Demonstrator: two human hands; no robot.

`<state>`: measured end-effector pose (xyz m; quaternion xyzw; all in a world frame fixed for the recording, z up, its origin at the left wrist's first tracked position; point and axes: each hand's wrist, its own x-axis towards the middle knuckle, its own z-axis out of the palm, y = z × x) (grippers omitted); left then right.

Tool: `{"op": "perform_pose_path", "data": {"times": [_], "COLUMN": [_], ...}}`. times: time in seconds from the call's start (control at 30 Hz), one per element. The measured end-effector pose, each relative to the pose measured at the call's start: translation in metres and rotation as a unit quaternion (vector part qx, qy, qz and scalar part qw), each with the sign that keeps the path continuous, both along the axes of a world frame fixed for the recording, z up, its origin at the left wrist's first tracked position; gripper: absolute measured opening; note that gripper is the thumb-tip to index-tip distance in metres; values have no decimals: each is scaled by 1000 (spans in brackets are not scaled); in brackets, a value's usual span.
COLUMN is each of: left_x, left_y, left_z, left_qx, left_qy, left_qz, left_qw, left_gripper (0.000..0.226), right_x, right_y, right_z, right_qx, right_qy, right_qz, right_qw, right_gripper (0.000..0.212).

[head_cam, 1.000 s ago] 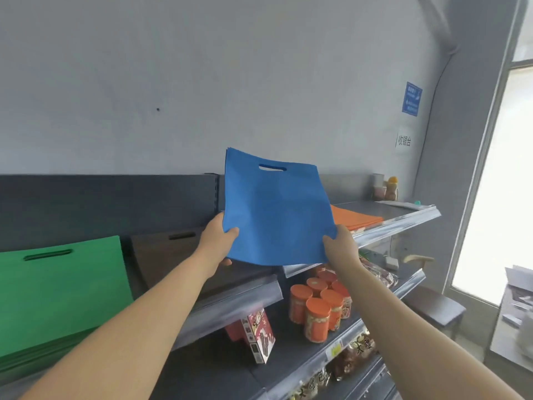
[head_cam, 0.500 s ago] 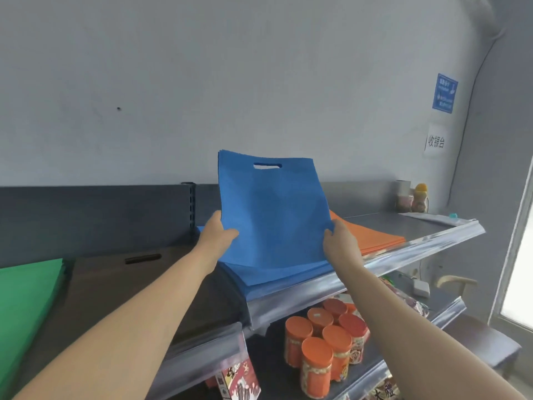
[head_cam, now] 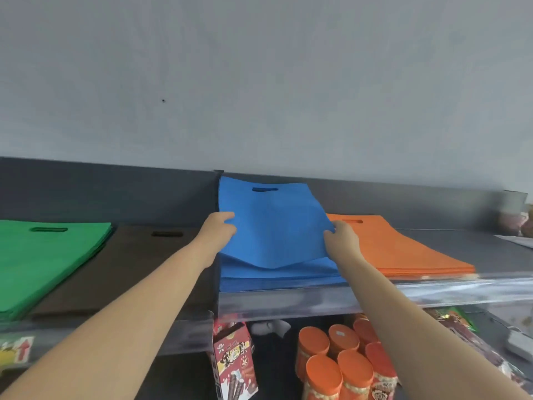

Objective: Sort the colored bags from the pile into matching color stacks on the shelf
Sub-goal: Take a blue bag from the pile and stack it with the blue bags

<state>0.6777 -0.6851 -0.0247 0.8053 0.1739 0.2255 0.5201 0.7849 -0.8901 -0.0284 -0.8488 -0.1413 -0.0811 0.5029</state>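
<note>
A blue bag (head_cam: 274,223) with a cut-out handle leans low over the blue stack (head_cam: 277,277) on the top shelf, its far edge against the back panel. My left hand (head_cam: 219,230) grips its left edge and my right hand (head_cam: 340,236) grips its right edge. Its near edge sags between the hands just above the stack. An orange stack (head_cam: 403,249) lies to the right, a brown stack (head_cam: 129,264) to the left, and a green stack (head_cam: 43,255) at the far left.
The top shelf's clear front rail (head_cam: 375,298) runs below the stacks. On the shelf underneath stand several orange-lidded cans (head_cam: 340,362) and a snack box (head_cam: 233,359). Small items (head_cam: 516,220) sit at the far right of the top shelf.
Both hands have lowered the blue bag from upright in the air down toward the blue stack. The view has shifted so the green and brown stacks show in full.
</note>
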Motion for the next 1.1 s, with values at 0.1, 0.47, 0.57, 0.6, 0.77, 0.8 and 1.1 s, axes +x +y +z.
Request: {"op": "perform_pose_path", "data": {"times": [0.1,0.47,0.57,0.6,0.77,0.8,1.1], "left_x": [-4,-4,-2,-2,0,0,3], "left_y": [-8,-15,-13,-12,-14,-15,-16], "left_z": [-4,-9,-14,-15,-21,-23,-33], "left_qx": [18,73,75,76,72,73,86], "left_qy": [43,145,174,180,191,193,149], "left_qz": [15,36,35,32,25,27,19], "left_qw": [999,986,981,980,979,978,985], "left_gripper": [45,57,58,59,39,20,34], "right_x": [2,10,10,9,10,11,11], "right_y": [-5,-15,-16,-16,-13,-13,-12], "right_z": [-3,-14,-18,-19,-23,-25,-33], "right_qx": [-30,-173,-231,-246,-257,-257,-240], "right_qy": [-2,-14,-26,-25,-48,-55,-72], "right_qz": [23,3,-24,-32,-68,-73,-109], "right_qw": [999,985,972,968,963,962,962], "right_gripper": [18,13,15,16,24,24,24]}}
